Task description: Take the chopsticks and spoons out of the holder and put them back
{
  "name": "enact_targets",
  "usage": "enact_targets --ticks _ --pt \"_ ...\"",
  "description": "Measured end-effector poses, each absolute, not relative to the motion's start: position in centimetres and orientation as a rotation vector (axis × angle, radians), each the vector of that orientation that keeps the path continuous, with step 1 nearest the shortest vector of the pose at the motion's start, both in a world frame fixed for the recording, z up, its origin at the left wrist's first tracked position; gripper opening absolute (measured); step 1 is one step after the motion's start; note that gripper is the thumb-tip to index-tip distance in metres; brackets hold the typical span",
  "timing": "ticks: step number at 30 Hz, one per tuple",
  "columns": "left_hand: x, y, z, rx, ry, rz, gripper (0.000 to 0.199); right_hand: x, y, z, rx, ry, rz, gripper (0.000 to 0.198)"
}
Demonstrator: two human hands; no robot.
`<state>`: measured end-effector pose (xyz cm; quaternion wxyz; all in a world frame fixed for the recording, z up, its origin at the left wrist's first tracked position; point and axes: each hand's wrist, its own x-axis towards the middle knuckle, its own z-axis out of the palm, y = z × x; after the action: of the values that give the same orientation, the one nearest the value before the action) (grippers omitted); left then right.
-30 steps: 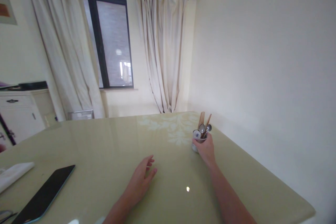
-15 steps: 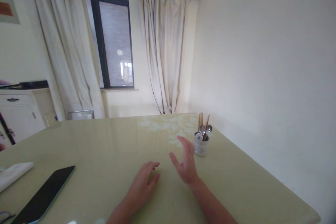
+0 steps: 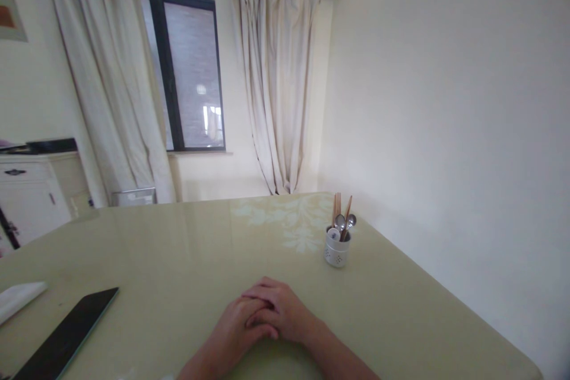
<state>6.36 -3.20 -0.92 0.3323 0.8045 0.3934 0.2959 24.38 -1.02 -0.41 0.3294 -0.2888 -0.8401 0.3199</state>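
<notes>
Cup (image 3: 336,255) of spoons (image 3: 340,221) and wooden sticks (image 3: 348,206) stands upright on the surface (image 3: 178,255), apart from the left hand (image 3: 238,323) and right hand (image 3: 287,312), which sit clasped together.

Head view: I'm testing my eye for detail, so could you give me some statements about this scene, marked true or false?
1. The left hand and right hand touch each other. True.
2. Spoons stand in the cup. True.
3. The right hand grips the cup. False: neither hand touches it.
4. The cup lies on its side. False: it stands upright on the table.
5. The tablet lies left of the hands. True.
</notes>
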Motion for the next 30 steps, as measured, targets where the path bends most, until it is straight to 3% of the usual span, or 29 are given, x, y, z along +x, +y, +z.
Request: enact_targets --ticks 5,18,25,30 --pt "6.0 -2.7 -1.5 2.129 0.992 0.762 0.028 24.2 -0.7 -1.0 -0.746 -2.207 0.810 0.041" --pt "5.8 -2.0 -2.2 2.253 1.006 0.790 0.044 24.4 -0.4 -1.5 -0.752 -2.300 0.638 0.045" --pt "6.0 -1.5 -4.1 2.450 1.015 0.865 0.066 24.1 0.6 -2.7 -0.809 -2.421 0.213 0.042" --pt "6.1 -1.5 -4.0 2.474 1.147 0.900 0.071 25.7 0.5 -1.6 -0.761 -2.036 0.005 0.062"
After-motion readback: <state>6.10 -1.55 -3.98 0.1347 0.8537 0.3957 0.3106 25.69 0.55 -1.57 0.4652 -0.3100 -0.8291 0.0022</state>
